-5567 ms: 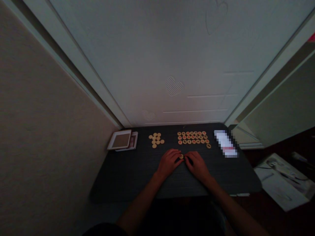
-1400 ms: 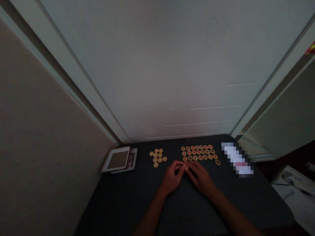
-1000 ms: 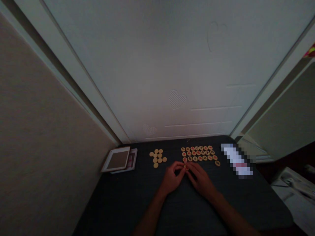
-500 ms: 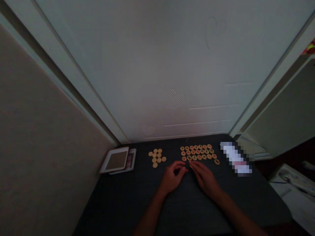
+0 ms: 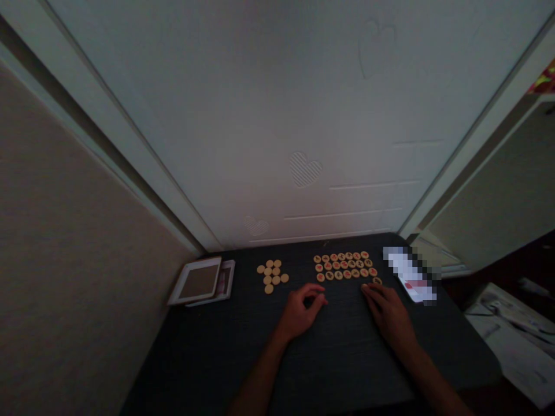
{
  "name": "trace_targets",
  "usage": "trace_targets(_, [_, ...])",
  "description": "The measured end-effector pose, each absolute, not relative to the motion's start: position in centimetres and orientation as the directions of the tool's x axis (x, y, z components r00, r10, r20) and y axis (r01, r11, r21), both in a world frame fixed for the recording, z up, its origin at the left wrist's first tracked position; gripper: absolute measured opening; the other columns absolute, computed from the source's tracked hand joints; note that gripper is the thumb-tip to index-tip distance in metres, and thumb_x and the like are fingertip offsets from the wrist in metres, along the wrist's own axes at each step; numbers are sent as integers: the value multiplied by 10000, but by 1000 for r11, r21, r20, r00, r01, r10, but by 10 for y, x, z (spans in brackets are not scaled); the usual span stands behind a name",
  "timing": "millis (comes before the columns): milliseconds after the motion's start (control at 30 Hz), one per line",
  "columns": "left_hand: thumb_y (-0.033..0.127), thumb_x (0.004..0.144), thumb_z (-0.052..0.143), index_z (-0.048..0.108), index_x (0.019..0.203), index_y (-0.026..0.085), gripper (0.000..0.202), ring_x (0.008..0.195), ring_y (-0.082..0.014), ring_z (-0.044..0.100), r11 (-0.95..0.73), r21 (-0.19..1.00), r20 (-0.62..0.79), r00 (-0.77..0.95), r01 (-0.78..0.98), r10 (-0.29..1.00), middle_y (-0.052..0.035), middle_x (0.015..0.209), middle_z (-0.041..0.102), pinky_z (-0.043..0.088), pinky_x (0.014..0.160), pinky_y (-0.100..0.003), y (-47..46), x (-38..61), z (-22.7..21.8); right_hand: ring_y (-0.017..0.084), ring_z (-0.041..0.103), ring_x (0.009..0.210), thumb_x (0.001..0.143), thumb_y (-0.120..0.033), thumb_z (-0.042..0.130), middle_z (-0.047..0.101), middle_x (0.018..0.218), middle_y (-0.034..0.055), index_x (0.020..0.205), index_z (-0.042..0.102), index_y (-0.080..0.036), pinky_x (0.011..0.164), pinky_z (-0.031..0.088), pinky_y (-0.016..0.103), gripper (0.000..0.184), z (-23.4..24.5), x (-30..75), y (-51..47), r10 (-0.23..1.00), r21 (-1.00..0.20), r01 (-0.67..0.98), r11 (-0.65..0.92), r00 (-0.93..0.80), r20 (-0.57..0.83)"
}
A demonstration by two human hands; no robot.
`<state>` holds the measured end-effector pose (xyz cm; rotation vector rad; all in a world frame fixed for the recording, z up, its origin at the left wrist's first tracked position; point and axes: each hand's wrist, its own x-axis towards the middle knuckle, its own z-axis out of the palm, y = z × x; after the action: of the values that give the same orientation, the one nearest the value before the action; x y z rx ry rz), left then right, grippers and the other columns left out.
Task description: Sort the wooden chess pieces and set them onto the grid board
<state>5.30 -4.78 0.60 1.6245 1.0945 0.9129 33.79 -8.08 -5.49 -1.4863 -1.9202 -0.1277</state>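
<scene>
Your right hand [image 5: 387, 310] open, released, fingertips just beside a round wooden piece [image 5: 377, 281] with dark markings, next to rows of red- and dark-marked pieces [image 5: 344, 266], markings too small to read, face-down discs [image 5: 271, 275] farther left on a dark table [image 5: 217, 358], your left hand [image 5: 300, 312] loosely curled, cannot tell whether it holds anything

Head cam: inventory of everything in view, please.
Chinese chess pieces: about 20, tan with red and dark marks, three rows on table
Single piece: 1, tan, right of rows
Plain discs: about 10, tan, cluster left of rows
Framed panel: 1, white and tan, far left
Flat box: 1, whitish, beside panel
Blurred object: 1, white and pink, far right
Table: 1, black
Door: 1, pale, behind table
Wall: 1, beige, left
Papers: pale, lower right
Left hand: curled, on table
Right hand: fingers beside single piece
</scene>
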Motion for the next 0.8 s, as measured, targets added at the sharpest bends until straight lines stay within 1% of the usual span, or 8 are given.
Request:
trace_targets(100, [389,923,618,683,1056,202,238,854,-206,743,-151,960,70,320,235,945,-49,881,793,541,807,-320,-48,53,5,303,636,1073,988,-365,535,669,1196,125,1227,704,-281,893,567,515,304,-56,338,-79,792,-299,906,298,-61,607])
trace_targets(233, [376,919,629,691,1035,197,222,858,-202,742,-155,957,70,326,244,943,-46,877,790,533,812,-310,-47,53,5,315,610,1123,980,-336,534,646,1237,124,1244,685,-275,940,527,551,310,-55,340,-77,785,-287,916,282,-48,617])
trace_targets(400, [360,924,630,692,1028,199,202,840,-194,743,-168,955,81,332,243,940,-39,868,790,525,789,-297,-46,53,5,309,617,1110,974,-319,521,652,1217,130,1261,658,-252,926,531,523,324,-56,341,-76,784,-289,913,288,-51,619])
trace_targets(533, [355,928,628,688,1031,192,202,848,-193,741,-169,954,81,333,246,940,-42,874,789,526,806,-301,-47,52,5,309,617,1108,955,-304,538,660,1205,129,1220,662,-231,932,523,519,302,-57,342,-77,790,-300,916,265,-28,612])
trace_targets(800, [363,928,630,692,1032,192,210,843,-196,741,-177,952,87,336,248,938,-44,869,788,532,802,-305,-47,52,6,304,621,1097,954,-289,521,668,1200,128,1244,657,-233,925,517,503,325,-58,342,-78,808,-275,927,254,-47,588])
